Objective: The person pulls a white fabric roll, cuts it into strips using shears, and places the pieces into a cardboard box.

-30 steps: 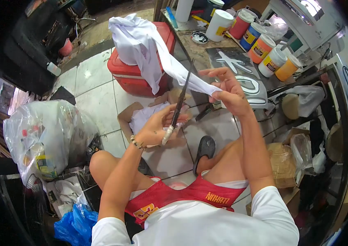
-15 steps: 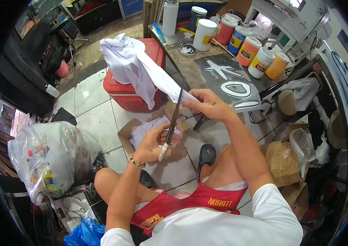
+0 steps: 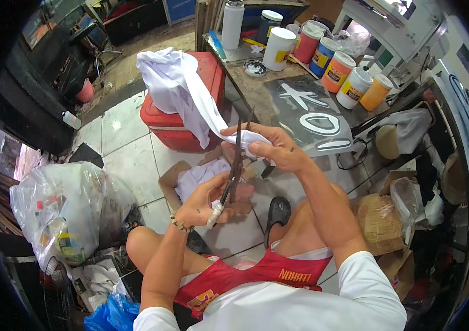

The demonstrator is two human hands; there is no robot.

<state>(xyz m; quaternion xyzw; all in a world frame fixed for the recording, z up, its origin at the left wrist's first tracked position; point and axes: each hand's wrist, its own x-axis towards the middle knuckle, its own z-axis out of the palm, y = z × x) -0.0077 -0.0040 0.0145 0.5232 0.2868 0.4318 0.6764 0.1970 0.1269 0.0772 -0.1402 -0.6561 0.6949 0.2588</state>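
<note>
White cloth (image 3: 176,83) lies over a red cooler box (image 3: 208,83) and stretches down to my right hand (image 3: 276,148), whose fingers and thumb pinch its end. My left hand (image 3: 204,204) is wrapped round the handles of long dark scissors (image 3: 236,160), one handle bound in white wrapping. The scissor blades are parted and point up, crossing the cloth close beside my right fingers. Beneath my hands an open cardboard box (image 3: 169,185) on the floor holds more pale cloth (image 3: 201,174).
Paint jars (image 3: 337,71) line the worktable (image 3: 248,91) at the right, behind a dark lettered sheet (image 3: 309,113). A large clear plastic bag (image 3: 74,212) of containers stands at the left. A taped carton (image 3: 378,223) sits at the lower right.
The scissors have gone from closed blades to parted ones. My right hand first moved down and left with the cloth end, then bunched it more closely. The view has shifted a little.
</note>
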